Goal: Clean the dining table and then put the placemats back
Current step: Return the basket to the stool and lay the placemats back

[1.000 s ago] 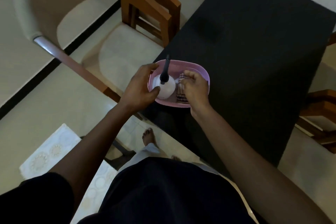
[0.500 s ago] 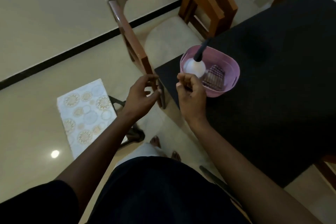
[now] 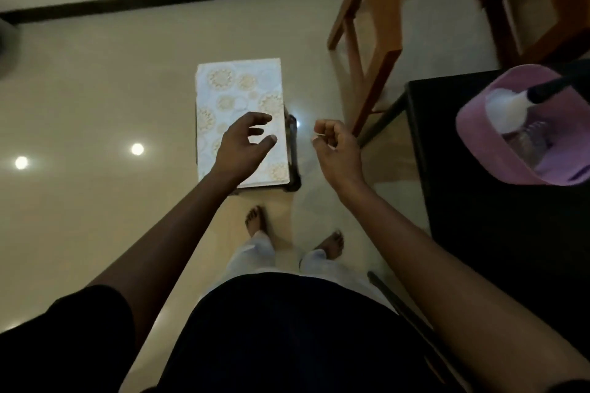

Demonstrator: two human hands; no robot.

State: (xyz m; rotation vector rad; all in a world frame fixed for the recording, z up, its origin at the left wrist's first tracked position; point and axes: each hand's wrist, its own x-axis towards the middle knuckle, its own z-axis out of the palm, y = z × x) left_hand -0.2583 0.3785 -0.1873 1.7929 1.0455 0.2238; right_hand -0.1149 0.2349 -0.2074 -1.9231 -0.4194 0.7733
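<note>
The left grip (image 3: 242, 150) hung open and empty directly over the placemats (image 3: 238, 96), fingers spread as if to lift the stack from its low dark stand (image 3: 293, 150) on the floor (apparently parked there to bare the tabletop). Just right of the placemats, the right grip (image 3: 338, 153) was curled, nothing plainly in it. Farther right stood the black counter (image 3: 479, 233), carrying a pink basin (image 3: 491, 166) with a spray bottle (image 3: 507, 105).
</note>
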